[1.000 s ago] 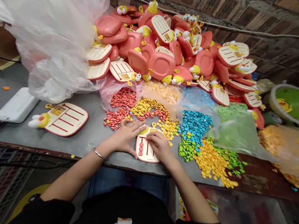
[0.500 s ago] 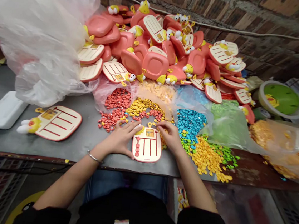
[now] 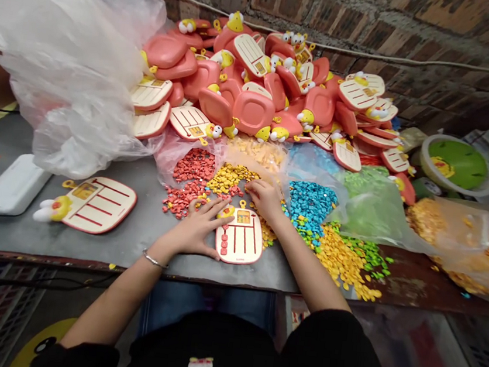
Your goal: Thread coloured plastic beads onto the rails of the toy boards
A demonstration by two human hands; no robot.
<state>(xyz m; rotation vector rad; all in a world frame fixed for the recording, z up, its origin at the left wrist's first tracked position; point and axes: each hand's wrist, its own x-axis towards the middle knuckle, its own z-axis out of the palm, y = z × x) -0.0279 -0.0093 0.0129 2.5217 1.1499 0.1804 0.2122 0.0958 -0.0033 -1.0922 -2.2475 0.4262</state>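
A cream board with a red rim (image 3: 244,245) lies flat before me, with several red pieces in its left slot. My left hand (image 3: 197,228) rests at the board's left side, thumb at the lower edge and fingers spread over its upper left corner and duck head. Above the board's top edge, my right hand (image 3: 265,199) reaches to the yellow pieces (image 3: 231,177), its thumb and fingertips pinched together; anything between them is too small to make out. Red pieces (image 3: 193,166) lie beside the yellow ones, behind my left hand.
Blue pieces (image 3: 310,203) and orange-yellow pieces (image 3: 342,256) spread to the right. A second board (image 3: 100,205) and a white power bank (image 3: 12,185) lie left, near a plastic bag (image 3: 85,71). Many boards are piled (image 3: 253,111) against the brick wall.
My right hand has moved from the board's upper right corner up and left to the yellow pieces. My left hand stays on the board.
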